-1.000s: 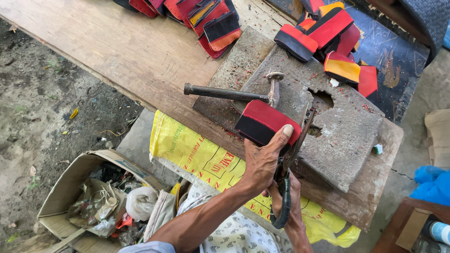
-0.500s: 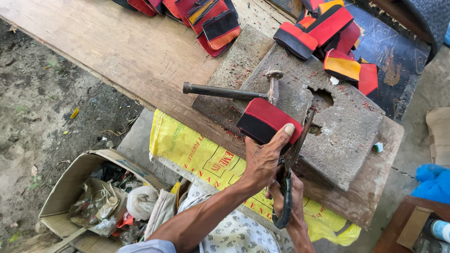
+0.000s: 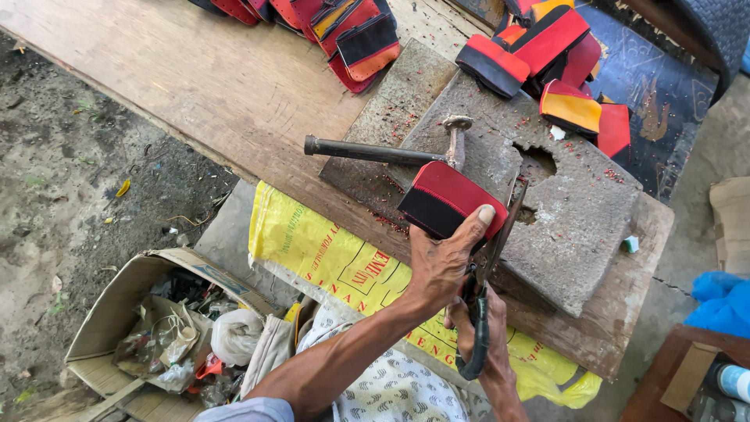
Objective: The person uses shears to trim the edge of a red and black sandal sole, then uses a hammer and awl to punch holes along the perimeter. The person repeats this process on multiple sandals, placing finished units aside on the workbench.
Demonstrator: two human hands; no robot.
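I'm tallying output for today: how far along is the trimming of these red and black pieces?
Done: red shavings litter the stone slab. In hand: left hand pins a red-and-black piece while right hand works scissors along its edge. Finished or waiting, the stacked pieces don't show.

I saw a folded red-and-black piece point(image 3: 445, 205) lying tilted on the grey stone slab point(image 3: 562, 227), its black edge facing down-left and its red face toward the upper right. Long dark scissors point(image 3: 488, 289) ran from just beside its right edge down toward me, blades up near the hole in the slab and the looped black handle lowest.
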